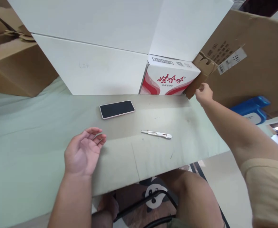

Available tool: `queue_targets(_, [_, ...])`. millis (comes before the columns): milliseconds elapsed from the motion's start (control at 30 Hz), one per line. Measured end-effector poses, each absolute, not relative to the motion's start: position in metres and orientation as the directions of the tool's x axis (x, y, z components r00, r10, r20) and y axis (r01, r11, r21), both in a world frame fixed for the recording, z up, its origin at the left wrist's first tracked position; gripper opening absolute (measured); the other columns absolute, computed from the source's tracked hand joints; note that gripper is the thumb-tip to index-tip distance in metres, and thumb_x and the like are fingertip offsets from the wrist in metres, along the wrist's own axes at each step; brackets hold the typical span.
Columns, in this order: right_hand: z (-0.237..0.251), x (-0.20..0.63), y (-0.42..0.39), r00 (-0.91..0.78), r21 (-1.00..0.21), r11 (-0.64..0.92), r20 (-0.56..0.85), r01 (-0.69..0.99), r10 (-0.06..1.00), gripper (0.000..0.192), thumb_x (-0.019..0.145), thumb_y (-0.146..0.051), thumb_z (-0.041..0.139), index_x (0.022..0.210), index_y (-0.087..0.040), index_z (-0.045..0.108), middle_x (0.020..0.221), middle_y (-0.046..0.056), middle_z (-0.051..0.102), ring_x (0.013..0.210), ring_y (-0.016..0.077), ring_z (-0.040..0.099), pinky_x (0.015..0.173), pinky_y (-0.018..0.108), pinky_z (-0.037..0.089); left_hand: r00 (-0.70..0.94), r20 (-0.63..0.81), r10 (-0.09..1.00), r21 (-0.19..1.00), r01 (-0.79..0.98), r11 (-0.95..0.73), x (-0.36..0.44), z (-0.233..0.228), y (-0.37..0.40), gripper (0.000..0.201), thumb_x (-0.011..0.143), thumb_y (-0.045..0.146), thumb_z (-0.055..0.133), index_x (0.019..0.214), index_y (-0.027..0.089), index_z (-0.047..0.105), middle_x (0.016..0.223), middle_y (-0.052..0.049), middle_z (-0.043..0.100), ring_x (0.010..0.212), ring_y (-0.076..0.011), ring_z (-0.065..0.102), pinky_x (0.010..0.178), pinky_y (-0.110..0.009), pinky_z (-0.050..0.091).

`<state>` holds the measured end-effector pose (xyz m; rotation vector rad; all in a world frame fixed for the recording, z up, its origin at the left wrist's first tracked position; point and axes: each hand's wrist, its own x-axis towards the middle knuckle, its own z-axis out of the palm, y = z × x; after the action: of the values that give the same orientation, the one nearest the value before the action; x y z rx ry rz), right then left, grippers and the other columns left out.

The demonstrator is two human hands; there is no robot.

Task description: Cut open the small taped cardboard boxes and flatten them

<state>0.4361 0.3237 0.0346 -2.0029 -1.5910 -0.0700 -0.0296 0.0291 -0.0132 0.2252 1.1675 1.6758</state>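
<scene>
My left hand (83, 153) rests palm up on the pale green table (22, 148), fingers loosely curled and holding nothing. A phone (117, 109) lies face up just beyond it. A slim white utility knife (156, 134) lies flat to its right. My right hand (204, 94) is stretched out to the far right, fingers curled at the lower corner of a large brown cardboard box (248, 63), touching it. Whether it grips the edge I cannot tell. A white carton with red waves and red lettering (169, 77) stands just left of that hand.
Large white boxes (93, 66) wall off the back of the table. More brown cardboard boxes (15, 66) sit at the far left. A blue container (252, 109) lies beyond the table's right edge. My knees and a black chair frame (153, 205) show below the front edge.
</scene>
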Motion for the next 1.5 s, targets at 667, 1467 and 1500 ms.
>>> queue_targets(667, [-0.051,0.166,0.228,-0.827,-0.284,0.824,0.147,0.490,0.543,0.054,0.088,-0.030,0.052,0.141,-0.017,0.058,0.150,0.016,0.056,0.138,0.0336,0.053,0.118,0.056,0.040,-0.457,-0.351,0.817,0.696,-0.711,-0.098,-0.043,0.008,0.000,0.021,0.066,0.039,0.068,0.067,0.018,0.067,0.075,-0.004,0.061,0.065,-0.0148,0.058,0.066,-0.029,0.052])
queue_targets(1467, [-0.005,0.075,0.254,-0.796,-0.111,0.806,-0.281,0.581,0.535,0.083,0.065,-0.051,0.083,0.133,-0.013,0.057,0.132,0.019,0.060,0.120,0.0372,0.061,0.103,0.047,0.049,-0.453,-0.342,0.823,0.639,-0.754,-0.150,-0.048,0.013,-0.003,0.018,0.069,0.035,0.065,0.067,0.018,0.066,0.073,-0.004,0.059,0.064,-0.0135,0.058,0.063,-0.026,0.051])
queue_targets(1500, [-0.006,0.076,0.254,-0.786,-0.107,0.796,-0.281,0.596,0.550,0.082,0.065,-0.051,0.083,0.132,-0.012,0.057,0.132,0.019,0.060,0.119,0.0369,0.061,0.103,0.046,0.050,-0.452,-0.339,0.825,0.641,-0.753,-0.149,-0.048,0.013,-0.004,0.018,0.070,0.035,0.065,0.067,0.018,0.066,0.074,-0.004,0.059,0.064,-0.0135,0.058,0.063,-0.026,0.051])
